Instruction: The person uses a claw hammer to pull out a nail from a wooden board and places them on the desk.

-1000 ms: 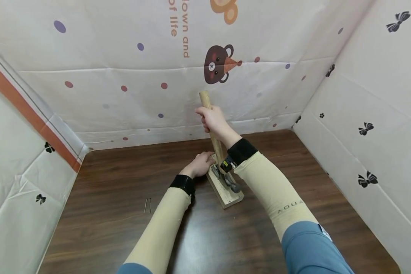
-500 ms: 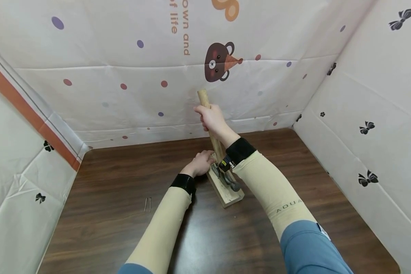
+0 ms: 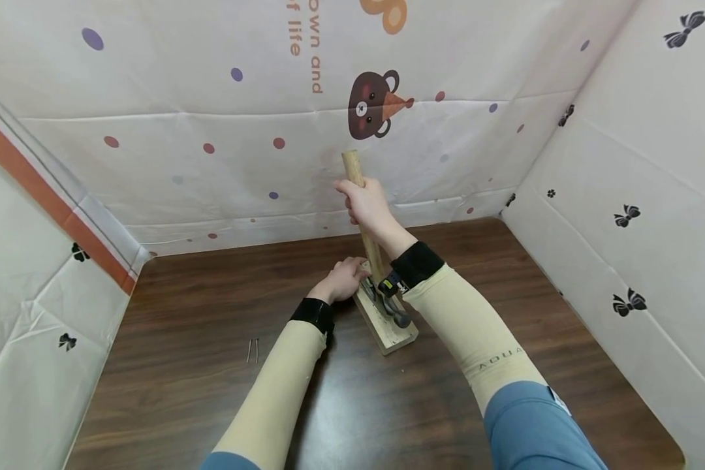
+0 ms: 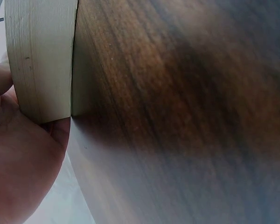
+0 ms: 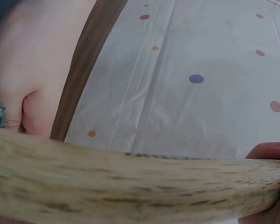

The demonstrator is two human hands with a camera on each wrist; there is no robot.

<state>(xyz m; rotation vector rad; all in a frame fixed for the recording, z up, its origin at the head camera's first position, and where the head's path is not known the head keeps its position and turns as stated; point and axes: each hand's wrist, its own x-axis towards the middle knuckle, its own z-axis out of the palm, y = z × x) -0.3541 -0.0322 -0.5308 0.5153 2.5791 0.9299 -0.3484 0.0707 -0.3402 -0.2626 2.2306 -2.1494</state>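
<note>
In the head view a claw hammer [image 3: 373,258] stands tilted, its wooden handle slanting up and away toward the far wall. Its metal head lies against the top of a pale wooden block [image 3: 392,338] on the table. My right hand [image 3: 369,203] grips the handle near its upper end; the right wrist view shows the handle [image 5: 130,182] close up, running across the bottom. My left hand [image 3: 339,281] holds the far end of the block beside the hammer, fingers and thumb around that end in the left wrist view. The right wrist device partly hides the hammer head.
Two thin nails [image 3: 252,350] lie on the brown wood-grain table [image 3: 200,300], left of my left forearm. A white sheet [image 3: 305,176] with printed dots and a bear rises behind the table's far edge. Another white sheet [image 3: 587,248] with bow prints borders the right side.
</note>
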